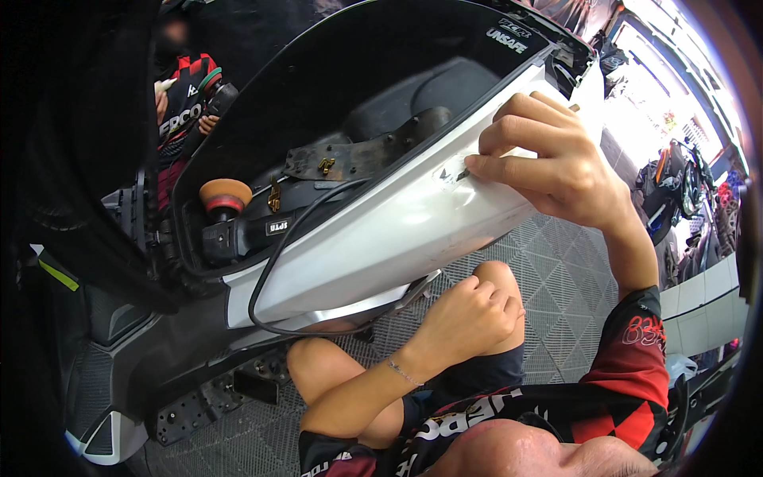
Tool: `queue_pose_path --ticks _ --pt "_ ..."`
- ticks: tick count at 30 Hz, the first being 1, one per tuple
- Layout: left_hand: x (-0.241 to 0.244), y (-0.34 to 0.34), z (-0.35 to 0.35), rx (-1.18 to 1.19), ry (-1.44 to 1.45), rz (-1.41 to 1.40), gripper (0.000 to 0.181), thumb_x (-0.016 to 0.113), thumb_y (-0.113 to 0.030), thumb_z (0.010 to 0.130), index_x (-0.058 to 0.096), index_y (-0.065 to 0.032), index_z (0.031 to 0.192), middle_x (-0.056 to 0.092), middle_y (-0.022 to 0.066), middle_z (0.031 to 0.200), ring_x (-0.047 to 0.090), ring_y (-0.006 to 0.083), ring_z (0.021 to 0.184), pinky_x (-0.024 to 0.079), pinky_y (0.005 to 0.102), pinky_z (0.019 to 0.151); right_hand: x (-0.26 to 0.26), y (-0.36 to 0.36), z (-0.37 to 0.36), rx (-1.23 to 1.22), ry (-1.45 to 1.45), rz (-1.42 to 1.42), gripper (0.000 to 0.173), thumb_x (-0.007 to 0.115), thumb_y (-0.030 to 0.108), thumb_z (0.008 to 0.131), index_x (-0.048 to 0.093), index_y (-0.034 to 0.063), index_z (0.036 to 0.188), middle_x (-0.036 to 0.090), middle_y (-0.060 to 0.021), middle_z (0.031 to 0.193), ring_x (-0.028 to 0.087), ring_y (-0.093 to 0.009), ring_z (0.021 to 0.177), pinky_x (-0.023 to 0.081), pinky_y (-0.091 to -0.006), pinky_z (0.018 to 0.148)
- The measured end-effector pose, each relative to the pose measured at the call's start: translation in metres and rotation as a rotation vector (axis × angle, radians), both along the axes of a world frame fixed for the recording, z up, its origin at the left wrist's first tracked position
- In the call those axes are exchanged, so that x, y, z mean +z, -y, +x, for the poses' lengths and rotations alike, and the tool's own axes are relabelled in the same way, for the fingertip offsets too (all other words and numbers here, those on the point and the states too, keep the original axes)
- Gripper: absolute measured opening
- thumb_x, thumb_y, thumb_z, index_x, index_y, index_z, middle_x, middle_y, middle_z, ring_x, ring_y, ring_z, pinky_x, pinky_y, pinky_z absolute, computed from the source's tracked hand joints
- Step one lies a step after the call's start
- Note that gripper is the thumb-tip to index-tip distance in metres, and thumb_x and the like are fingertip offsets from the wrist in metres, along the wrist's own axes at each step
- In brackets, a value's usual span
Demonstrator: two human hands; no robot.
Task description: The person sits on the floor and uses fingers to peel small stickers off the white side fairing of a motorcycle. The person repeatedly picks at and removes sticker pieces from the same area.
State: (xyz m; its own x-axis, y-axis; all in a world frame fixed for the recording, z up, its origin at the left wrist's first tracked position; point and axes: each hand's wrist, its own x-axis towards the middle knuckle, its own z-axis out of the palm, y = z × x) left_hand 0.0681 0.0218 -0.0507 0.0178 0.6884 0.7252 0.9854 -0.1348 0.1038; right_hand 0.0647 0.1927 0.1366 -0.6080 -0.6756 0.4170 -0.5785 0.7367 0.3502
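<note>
My right hand (545, 155) is at the upper part of a scooter's white side panel (369, 229), fingers bent and a fingertip touching a torn, partly clear sticker (451, 173). Whether the fingers pinch its edge cannot be told. My left hand (474, 319), with a thin bracelet at the wrist, rests loosely curled on my raised knee, away from the panel. Inside the black under-seat compartment (179, 238) lies a corded polisher (247, 235) with an orange foam pad (225, 194). Small gold-coloured clips (326, 165) lie on a dark plastic part (363, 156) beside it.
The polisher's black cable (257, 292) loops over the panel's edge. Black footboard parts (77, 352) stretch along the left. Grey grid tiles (554, 268) cover the floor. Another person (185, 113), holding a tool with a round pad, appears at upper left. Assorted gear hangs at right.
</note>
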Motion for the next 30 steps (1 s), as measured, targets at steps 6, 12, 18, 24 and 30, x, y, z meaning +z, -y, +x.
queue_pose_path --ticks 6,12,18,24,30 --pt "-0.002 0.000 -0.001 0.007 -0.023 -0.020 0.033 0.074 -0.029 0.098 0.061 -0.0146 0.071 0.053 -0.0015 0.061 0.060 0.0172 0.063 0.045 0.0332 0.060 -0.012 0.007 0.005 -0.048 -0.019 -0.038 0.036 0.080 0.009 0.066 0.080 0.0007 0.101 0.067 -0.0063 0.094 0.064 -0.025 0.087 0.052 -0.0374 0.073" --pt "-0.001 0.002 -0.005 0.014 -0.009 -0.006 0.033 0.074 -0.029 0.098 0.061 -0.0146 0.071 0.052 -0.0016 0.062 0.060 0.0168 0.063 0.046 0.0331 0.060 -0.011 0.009 0.008 -0.084 -0.032 -0.044 0.040 0.079 0.008 0.067 0.079 0.0023 0.106 0.067 -0.0064 0.096 0.065 -0.024 0.088 0.052 -0.0374 0.074" --pt "0.004 0.006 -0.007 0.015 -0.009 -0.003 0.034 0.074 -0.030 0.098 0.061 -0.0147 0.071 0.052 -0.0017 0.062 0.059 0.0166 0.062 0.045 0.0328 0.060 -0.003 0.010 0.017 -0.121 0.000 0.009 0.038 0.077 0.008 0.069 0.080 0.0031 0.106 0.067 -0.0060 0.095 0.064 -0.024 0.089 0.050 -0.0378 0.074" --pt "0.004 0.007 -0.007 0.024 -0.042 0.001 0.034 0.074 -0.031 0.098 0.061 -0.0147 0.071 0.053 -0.0018 0.062 0.059 0.0165 0.062 0.046 0.0325 0.060 0.003 0.006 0.015 -0.102 0.047 0.025 0.037 0.076 0.011 0.069 0.081 0.0015 0.104 0.067 -0.0061 0.096 0.064 -0.024 0.088 0.050 -0.0386 0.074" --pt "0.004 0.008 -0.008 0.030 -0.039 0.020 0.034 0.074 -0.030 0.098 0.062 -0.0149 0.071 0.054 -0.0017 0.062 0.060 0.0160 0.062 0.046 0.0318 0.060 0.000 0.006 0.013 -0.091 0.041 0.015 0.039 0.076 0.011 0.068 0.081 0.0011 0.105 0.068 -0.0066 0.095 0.064 -0.025 0.087 0.050 -0.0386 0.074"
